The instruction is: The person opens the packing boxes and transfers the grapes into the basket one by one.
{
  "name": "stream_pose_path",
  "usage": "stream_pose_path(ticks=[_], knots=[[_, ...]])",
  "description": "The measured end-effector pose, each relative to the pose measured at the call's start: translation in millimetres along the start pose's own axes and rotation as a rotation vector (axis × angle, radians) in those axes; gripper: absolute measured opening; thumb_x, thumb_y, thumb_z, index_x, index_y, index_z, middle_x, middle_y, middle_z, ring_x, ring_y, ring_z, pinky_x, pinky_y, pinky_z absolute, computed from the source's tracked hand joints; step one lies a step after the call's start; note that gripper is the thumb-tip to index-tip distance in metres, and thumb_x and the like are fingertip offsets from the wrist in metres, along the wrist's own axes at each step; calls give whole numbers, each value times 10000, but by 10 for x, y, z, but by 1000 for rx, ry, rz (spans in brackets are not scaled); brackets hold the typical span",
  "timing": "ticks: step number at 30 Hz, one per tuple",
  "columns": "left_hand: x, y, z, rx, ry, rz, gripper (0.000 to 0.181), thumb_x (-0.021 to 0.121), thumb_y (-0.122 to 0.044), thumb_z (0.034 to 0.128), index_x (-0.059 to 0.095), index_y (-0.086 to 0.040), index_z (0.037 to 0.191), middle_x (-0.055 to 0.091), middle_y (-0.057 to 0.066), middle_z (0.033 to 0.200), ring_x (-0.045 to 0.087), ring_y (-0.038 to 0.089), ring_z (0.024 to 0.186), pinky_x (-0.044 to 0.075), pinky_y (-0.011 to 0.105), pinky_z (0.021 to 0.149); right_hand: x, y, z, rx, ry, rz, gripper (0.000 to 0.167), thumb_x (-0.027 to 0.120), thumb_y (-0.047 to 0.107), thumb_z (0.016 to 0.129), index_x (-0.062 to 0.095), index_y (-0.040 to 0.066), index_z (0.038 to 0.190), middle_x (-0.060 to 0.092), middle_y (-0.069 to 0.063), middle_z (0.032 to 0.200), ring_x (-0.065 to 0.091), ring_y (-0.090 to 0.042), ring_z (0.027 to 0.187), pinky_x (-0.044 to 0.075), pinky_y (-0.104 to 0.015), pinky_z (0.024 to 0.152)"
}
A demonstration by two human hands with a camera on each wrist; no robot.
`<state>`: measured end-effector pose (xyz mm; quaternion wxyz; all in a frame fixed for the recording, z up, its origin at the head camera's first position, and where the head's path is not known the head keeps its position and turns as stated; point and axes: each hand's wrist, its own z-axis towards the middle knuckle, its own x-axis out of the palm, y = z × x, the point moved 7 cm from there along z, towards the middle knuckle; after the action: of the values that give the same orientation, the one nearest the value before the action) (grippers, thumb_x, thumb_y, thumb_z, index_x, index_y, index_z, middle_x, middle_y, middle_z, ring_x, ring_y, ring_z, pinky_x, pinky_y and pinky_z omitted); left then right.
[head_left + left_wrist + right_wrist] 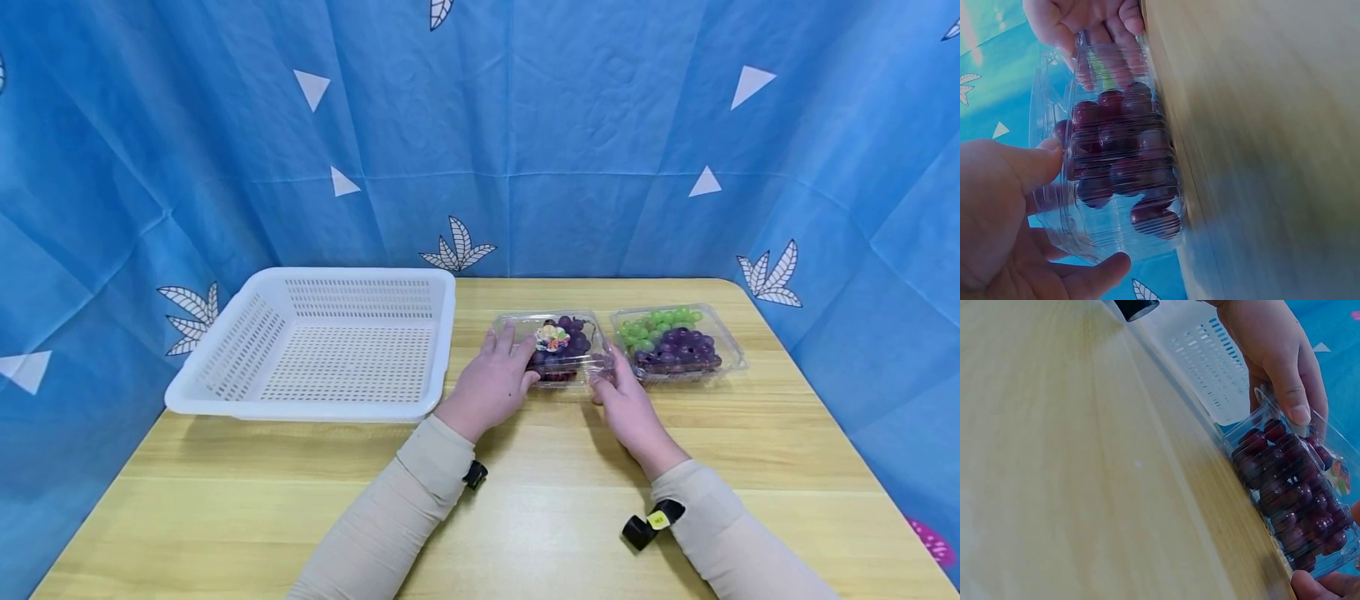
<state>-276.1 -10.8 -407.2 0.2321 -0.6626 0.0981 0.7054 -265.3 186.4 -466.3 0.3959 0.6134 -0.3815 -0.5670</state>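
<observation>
A clear plastic clamshell box of purple grapes (pixel 570 340), with a fruit sticker on its lid, sits on the table in the head view. My left hand (pixel 495 375) holds its left end, fingers over the lid and thumb at the near rim. At the right end, my right hand (pixel 621 400) grips the box with its thumb in front; the other fingers are partly hidden. The left wrist view shows the grapes (pixel 1125 137) through the ribbed side. In the right wrist view the left thumb touches the rim of the box (pixel 1291 500).
Just right of the held box is a second clear box (pixel 678 342) with green and purple grapes. A white perforated basket (pixel 300 408) stands at the left of the wooden table (pixel 555 517). Blue patterned cloth (pixel 510 133) hangs behind and along both sides.
</observation>
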Motion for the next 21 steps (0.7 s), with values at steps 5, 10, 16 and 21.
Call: stream_pose_path(ticks=[5, 10, 16, 21], knots=[[-12, 2, 4, 8, -10, -4, 586, 432, -422, 1078, 338, -149, 1588, 188, 230, 1640, 280, 503, 1436, 436, 540, 1036, 2, -3, -1, 4, 6, 3, 692, 438, 270, 1071, 53, 254, 1646, 223, -227, 1630, 603, -376, 1112, 365, -588, 1078], [-9, 3, 9, 10, -12, 3, 562, 423, -411, 1084, 359, -148, 1577, 220, 226, 1632, 308, 499, 1425, 439, 539, 1033, -3, -9, 2, -6, -7, -6, 696, 450, 257, 1064, 70, 246, 1647, 294, -250, 1596, 615, -368, 1091, 366, -580, 1078], [-10, 2, 15, 21, -38, 17, 529, 417, -383, 1092, 388, -133, 1557, 263, 238, 1613, 346, 501, 1404, 439, 529, 1039, 4, 2, 2, -29, -9, -2, 697, 453, 224, 1060, 77, 219, 1647, 331, -245, 1579, 607, -363, 1095, 359, -562, 1082], [-33, -6, 13, 31, -59, 16, 512, 413, -363, 1095, 402, -123, 1548, 298, 251, 1595, 370, 507, 1388, 450, 532, 1025, -1, 5, 12, -43, -5, -3, 692, 449, 222, 1063, 79, 194, 1646, 356, -238, 1565, 610, -372, 1108, 389, -555, 1061]])
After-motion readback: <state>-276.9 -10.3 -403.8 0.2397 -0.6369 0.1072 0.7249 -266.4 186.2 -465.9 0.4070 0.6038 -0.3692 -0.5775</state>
